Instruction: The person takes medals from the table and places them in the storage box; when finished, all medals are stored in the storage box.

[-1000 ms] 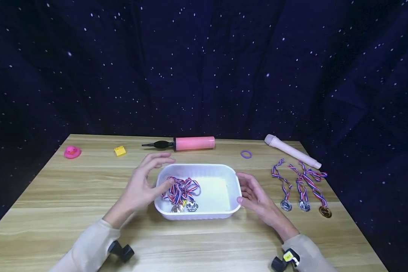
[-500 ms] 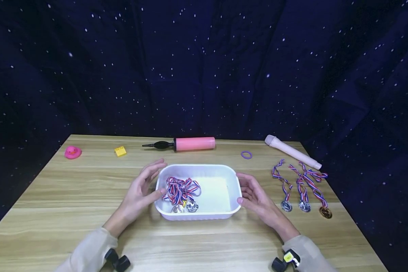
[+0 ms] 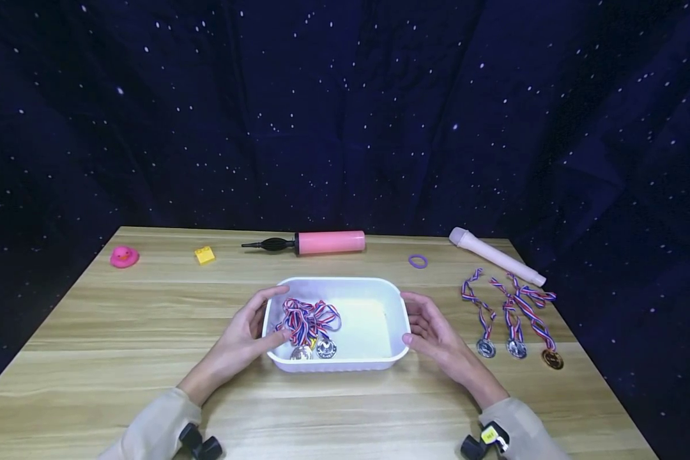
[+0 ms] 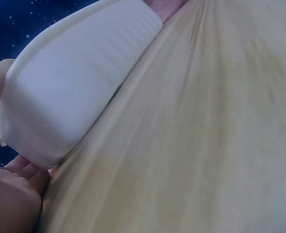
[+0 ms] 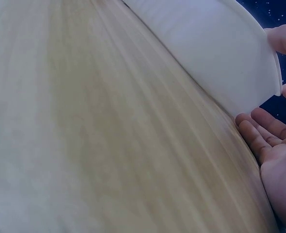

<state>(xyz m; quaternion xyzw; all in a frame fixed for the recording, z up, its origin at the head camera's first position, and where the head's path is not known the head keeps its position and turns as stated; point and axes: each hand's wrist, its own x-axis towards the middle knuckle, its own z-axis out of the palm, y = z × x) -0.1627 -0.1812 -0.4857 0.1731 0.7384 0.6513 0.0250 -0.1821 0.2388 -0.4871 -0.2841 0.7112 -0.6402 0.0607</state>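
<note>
A white plastic tub (image 3: 368, 365) rests on the wooden table in the head view. Inside its left half lie several medals with tangled striped ribbons (image 3: 307, 319); two silver discs and a bit of gold show. My left hand (image 3: 236, 342) grips the tub's left end, thumb over the rim and fingers outside. At the opposite end my right hand (image 3: 437, 335) holds it, thumb on the rim. Both wrist views show fingers by the tub's lower edge, the left fingers (image 4: 24, 170) and right fingers (image 5: 259, 131).
On the right lie three ribboned medals (image 3: 516, 348) and a pale toy microphone (image 3: 494, 255). Along the back are a purple ring (image 3: 418, 261), a pink hand pump (image 3: 330, 243), a yellow block (image 3: 204, 255) and a pink rubber duck (image 3: 124, 257). A dark starry curtain (image 3: 345, 128) hangs behind.
My left hand has drawn back from over the medals, then closed in on the tub's left end and taken hold of it. The right hand and the tub stay in place.
</note>
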